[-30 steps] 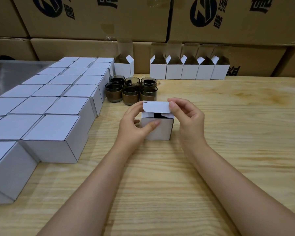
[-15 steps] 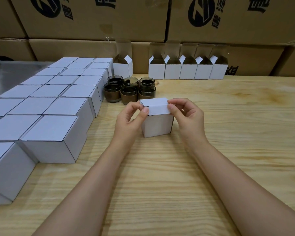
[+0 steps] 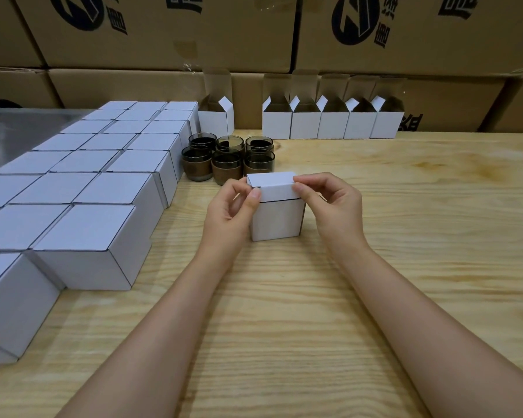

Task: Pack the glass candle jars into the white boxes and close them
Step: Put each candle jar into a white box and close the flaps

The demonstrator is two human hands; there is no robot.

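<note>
A small white box (image 3: 277, 220) stands on the wooden table (image 3: 405, 267) in front of me, its lid folded down over the top. My left hand (image 3: 230, 212) pinches the lid's left edge with thumb and fingers. The lid's right edge is pinched by my right hand (image 3: 329, 200). Whatever is inside the box is hidden. Behind it stand several dark glass candle jars (image 3: 227, 161) in a cluster. Several open white boxes (image 3: 332, 123) line the back of the table, and one more open box (image 3: 216, 120) stands to their left.
A block of closed white boxes (image 3: 88, 188) covers the left side of the table. Large brown cartons (image 3: 169, 34) are stacked as a wall along the back. A grey surface (image 3: 15, 128) lies at the far left.
The lid, raised a second ago with a dark gap under it, has been folded down flat onto the box. Both hands have stayed at its edges.
</note>
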